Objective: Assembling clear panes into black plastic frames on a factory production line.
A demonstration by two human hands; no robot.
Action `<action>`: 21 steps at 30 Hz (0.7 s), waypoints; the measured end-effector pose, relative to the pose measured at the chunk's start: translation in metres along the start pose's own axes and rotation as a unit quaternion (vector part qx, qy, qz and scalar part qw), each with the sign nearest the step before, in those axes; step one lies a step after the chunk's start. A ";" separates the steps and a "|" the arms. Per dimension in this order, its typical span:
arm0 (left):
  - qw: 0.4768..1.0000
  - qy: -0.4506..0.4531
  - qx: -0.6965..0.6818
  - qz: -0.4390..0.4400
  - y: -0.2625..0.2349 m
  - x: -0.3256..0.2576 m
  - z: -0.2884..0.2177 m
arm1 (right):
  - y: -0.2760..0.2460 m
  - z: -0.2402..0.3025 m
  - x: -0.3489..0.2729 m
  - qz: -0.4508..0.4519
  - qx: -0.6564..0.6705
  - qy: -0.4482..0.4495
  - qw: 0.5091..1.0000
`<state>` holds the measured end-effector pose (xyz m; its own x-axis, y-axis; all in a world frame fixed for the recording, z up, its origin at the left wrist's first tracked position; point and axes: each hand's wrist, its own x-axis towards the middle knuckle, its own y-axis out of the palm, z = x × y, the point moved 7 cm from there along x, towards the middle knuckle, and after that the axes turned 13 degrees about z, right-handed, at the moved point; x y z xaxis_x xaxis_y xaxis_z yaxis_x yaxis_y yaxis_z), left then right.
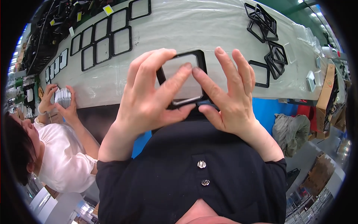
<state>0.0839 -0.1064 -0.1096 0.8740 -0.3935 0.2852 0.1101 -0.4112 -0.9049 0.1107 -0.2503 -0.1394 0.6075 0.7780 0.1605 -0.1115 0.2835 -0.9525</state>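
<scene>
In front of my chest is a black rectangular frame (201,59) with rounded corners and a pale, see-through-looking middle. My left hand (147,95) is closed on its left side, with fingers at the upper left corner and the thumb by the lower edge. The left index finger reaches across the middle. My right hand (233,99) has its fingers spread. Its index finger crosses the frame's right side, and that fingertip meets the left index fingertip. The right thumb points at the lower right corner; whether it touches cannot be made out.
Similar frames (130,39) lie in rows at the left of the covered table (179,26). More frames (267,22) are piled at the right, and a single frame (268,74) lies beside my right hand. At left, a co-worker holds a silvery stack (63,97). A cardboard box (325,97) stands right.
</scene>
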 end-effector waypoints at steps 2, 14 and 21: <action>0.999 0.023 0.039 -0.027 -0.008 -0.005 -0.004 | -0.010 0.004 0.000 -0.017 0.008 -0.011 1.000; 0.997 -0.055 0.059 -0.009 0.009 -0.008 0.055 | -0.040 -0.029 -0.031 -0.139 0.072 0.019 0.987; 0.980 -0.131 0.097 0.117 0.047 -0.001 0.150 | -0.059 -0.132 -0.095 -0.184 -0.058 0.200 0.961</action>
<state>0.1591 -0.0024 -0.2002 0.9745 -0.2242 -0.0046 -0.0417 -0.1611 -0.9860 0.1629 -0.4152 -0.1323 0.8449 0.3531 0.4019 0.2427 0.4165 -0.8762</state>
